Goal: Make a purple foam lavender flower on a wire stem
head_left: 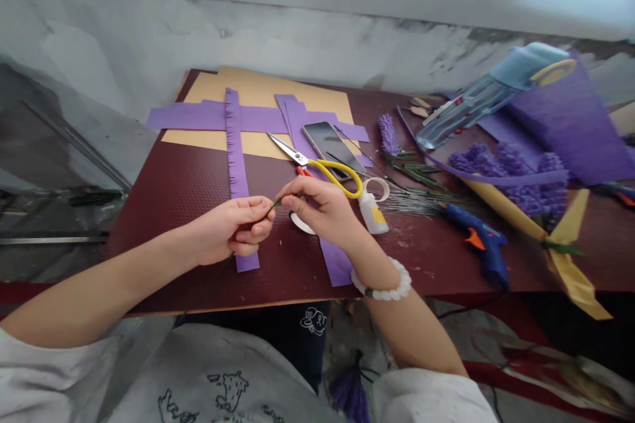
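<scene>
Left hand: pinches green strip
Right hand: pinches it too
Green strip: could tear if overpulled

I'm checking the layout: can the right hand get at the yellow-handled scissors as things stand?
Probably yes: the scissors lie just beyond the right hand, seemingly unblocked, though it pinches a green strip.
</scene>
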`<act>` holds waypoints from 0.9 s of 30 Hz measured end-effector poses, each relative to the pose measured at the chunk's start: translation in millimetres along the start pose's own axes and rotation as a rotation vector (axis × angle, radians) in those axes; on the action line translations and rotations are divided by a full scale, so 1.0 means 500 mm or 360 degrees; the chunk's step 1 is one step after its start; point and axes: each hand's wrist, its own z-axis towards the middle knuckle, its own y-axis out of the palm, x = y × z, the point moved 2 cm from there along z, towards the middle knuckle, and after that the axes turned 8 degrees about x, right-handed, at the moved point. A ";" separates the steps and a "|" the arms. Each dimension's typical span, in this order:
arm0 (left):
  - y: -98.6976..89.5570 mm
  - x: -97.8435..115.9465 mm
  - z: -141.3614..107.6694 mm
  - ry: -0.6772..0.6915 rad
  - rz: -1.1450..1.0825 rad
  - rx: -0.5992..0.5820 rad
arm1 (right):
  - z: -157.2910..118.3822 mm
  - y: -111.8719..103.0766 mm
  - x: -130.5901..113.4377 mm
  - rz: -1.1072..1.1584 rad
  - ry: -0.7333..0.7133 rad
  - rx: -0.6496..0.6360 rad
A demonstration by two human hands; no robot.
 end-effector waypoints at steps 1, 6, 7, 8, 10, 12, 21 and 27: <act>0.001 0.001 0.000 -0.0016 0.0007 0.0032 | 0.000 0.000 0.000 -0.0020 -0.0002 0.0008; 0.007 0.004 -0.004 0.0006 0.0083 0.0079 | -0.002 0.000 0.003 -0.0046 0.0001 0.0019; 0.007 0.004 -0.004 0.0021 0.0090 0.0072 | -0.003 0.001 0.003 -0.0043 0.0001 0.0021; 0.007 0.004 -0.005 0.0032 0.0090 0.0059 | -0.003 0.001 0.004 -0.0041 -0.0002 0.0023; 0.005 0.003 -0.004 0.0049 0.0084 0.0018 | -0.003 0.003 0.004 -0.0041 -0.0017 0.0036; 0.002 0.002 -0.003 0.0057 0.0074 -0.0036 | -0.003 0.004 0.003 -0.0037 -0.0045 0.0052; 0.000 0.001 0.000 0.0070 -0.0060 -0.0035 | -0.001 0.007 0.001 -0.0051 -0.0080 0.0056; 0.001 0.005 0.000 0.0031 -0.0052 0.0068 | -0.001 0.006 0.004 -0.0074 -0.0050 0.0042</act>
